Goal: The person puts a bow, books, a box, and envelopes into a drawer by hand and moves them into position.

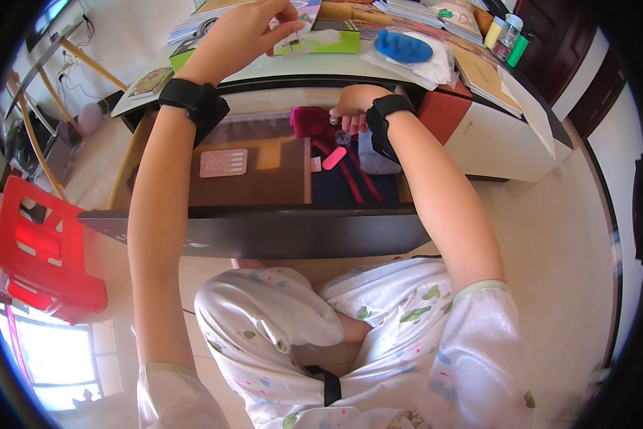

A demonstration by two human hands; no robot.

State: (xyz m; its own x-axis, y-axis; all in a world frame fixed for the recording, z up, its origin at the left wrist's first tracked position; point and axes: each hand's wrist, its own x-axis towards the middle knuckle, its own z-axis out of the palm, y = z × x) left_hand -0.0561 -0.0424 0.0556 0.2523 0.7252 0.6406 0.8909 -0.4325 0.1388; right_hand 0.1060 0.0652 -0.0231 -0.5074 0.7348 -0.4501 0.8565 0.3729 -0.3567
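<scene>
My left hand (252, 37) is above the desk top, with thumb and fingers pinching a small clear plastic item (299, 45). My right hand (356, 104) reaches into the open drawer (300, 230), its fingers curled at the middle of a magenta fabric bow (306, 122). A shiny round ornament (334, 121) shows by its fingertips; the hand hides the bow's right side. Below lie a small clear round container (342, 138), a pink oval piece (334, 158) and a grey-blue fluffy cloth (378, 155). A brown translucent folder (246, 187) with a pink card (224, 162) fills the drawer's left.
On the desk are a green box (343, 42), a blue bristled oval brush (403, 46) on white plastic wrapping, notebooks (485, 80) and several small bottles (506, 37). A red plastic stool (48, 246) stands left on the floor. The drawer front crosses before my folded legs.
</scene>
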